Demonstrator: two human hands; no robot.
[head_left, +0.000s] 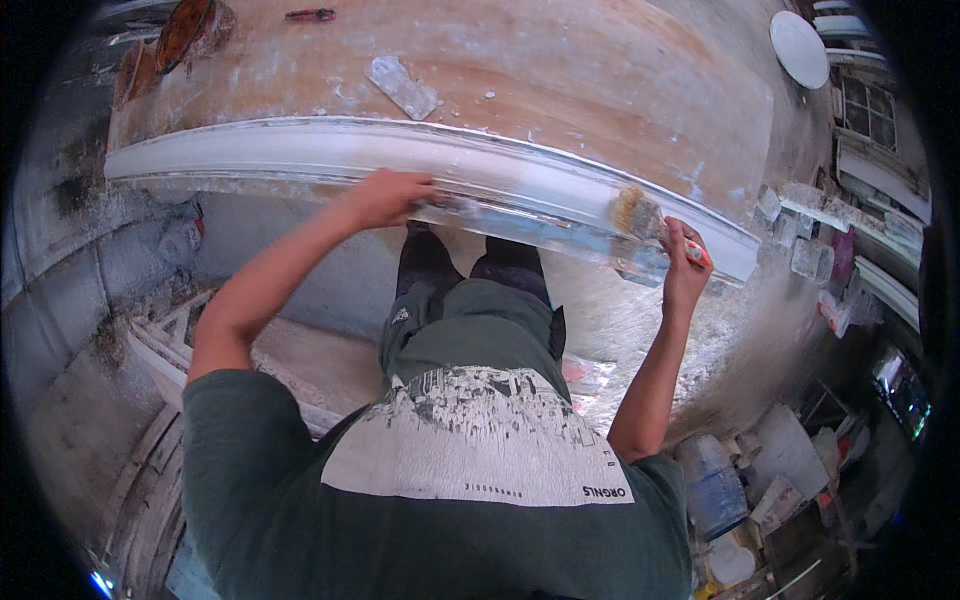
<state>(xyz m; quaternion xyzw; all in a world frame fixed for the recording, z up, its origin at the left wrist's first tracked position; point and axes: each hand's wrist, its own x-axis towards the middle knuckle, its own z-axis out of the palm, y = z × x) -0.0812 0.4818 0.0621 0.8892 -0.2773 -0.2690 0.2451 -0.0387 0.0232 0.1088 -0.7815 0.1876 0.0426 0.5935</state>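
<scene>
A long white moulding (400, 150) with ridged edges lies along the near side of the worktable (570, 80). My right hand (684, 262) grips a wide paintbrush (645, 218) by its red-and-white handle; the pale bristles rest against the moulding's face, right of centre. My left hand (392, 198) is at the moulding's front edge, left of centre, with its fingers bent and close together. Below the fingertips a small greyish piece (458, 207) is smeared by motion, and its kind cannot be made out.
A translucent, whitish block (402, 87) and a small red-and-black tool (310, 15) lie on the table. A rusty round pan (186, 35) stands at the far left. Lower right, a bluish bucket (712, 488) sits among clutter. White mouldings (885, 180) lean at the right; timber lies lower left.
</scene>
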